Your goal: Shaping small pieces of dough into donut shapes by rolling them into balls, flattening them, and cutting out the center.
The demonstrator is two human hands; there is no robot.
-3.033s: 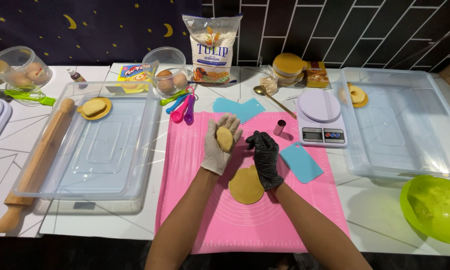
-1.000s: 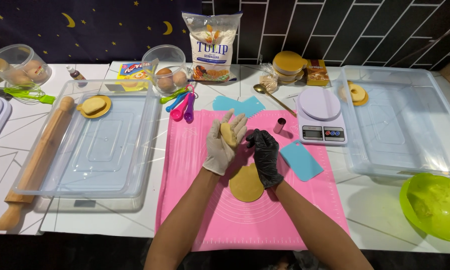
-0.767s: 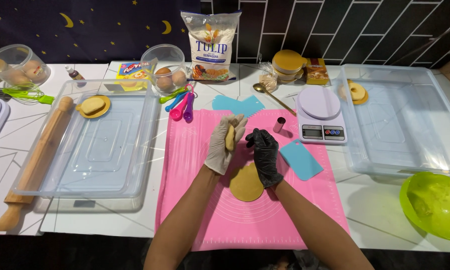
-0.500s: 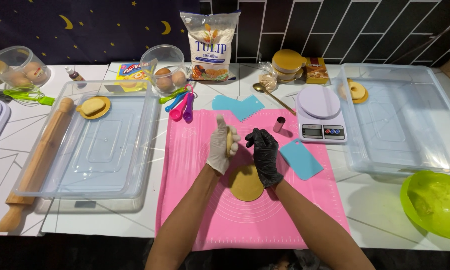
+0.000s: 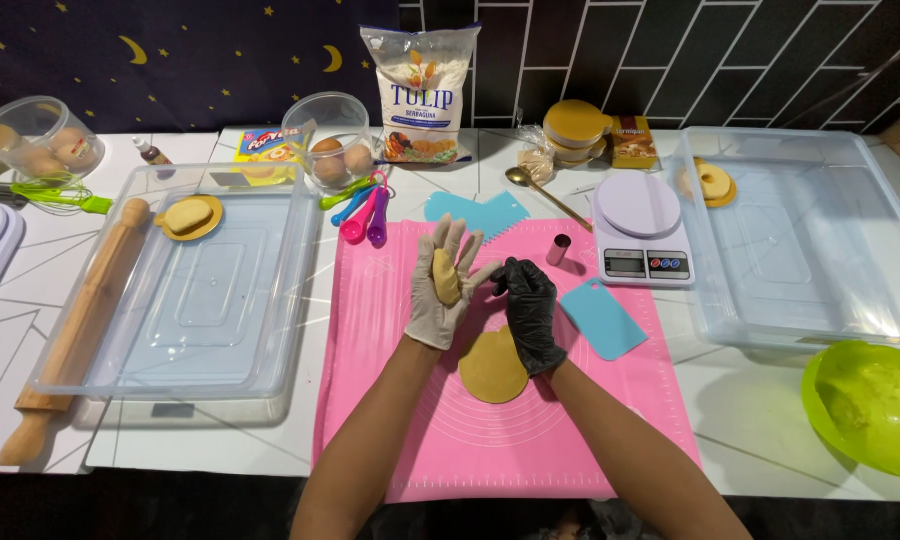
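A small lump of yellow dough [image 5: 446, 277] lies in the palm of my left hand [image 5: 443, 285], which wears a pale glove and is held up over the pink silicone mat [image 5: 410, 420], palm turned toward my right, its fingers [image 5: 448, 240] spread wide and straight so the dough rests there rather than being gripped. My right hand [image 5: 528, 312], in a black glove, is just beside it, its fingers [image 5: 500, 280] curled in and touching the edge of the dough and the left palm; they close on nothing that I can make out. Below both hands a flat round disc of dough [image 5: 492, 368] lies on the mat, partly under my right wrist. On the mat near my right hand are a small metal cutter ring [image 5: 558, 249] and a blue scraper [image 5: 602, 319]; a second, toothed blue scraper [image 5: 477, 211] and a bunch of coloured measuring spoons [image 5: 363, 212] lie at the mat's far edge. A kitchen scale [image 5: 640, 228] stands to the right on the tabletop [image 5: 730, 400], then a clear plastic tray [image 5: 810, 250] and a green bowl [image 5: 870, 400]. To my left sits another clear tray [image 5: 200, 300] holding a yellow plate with dough [image 5: 190, 216], and a wooden rolling pin [image 5: 75, 330] lies beside it.
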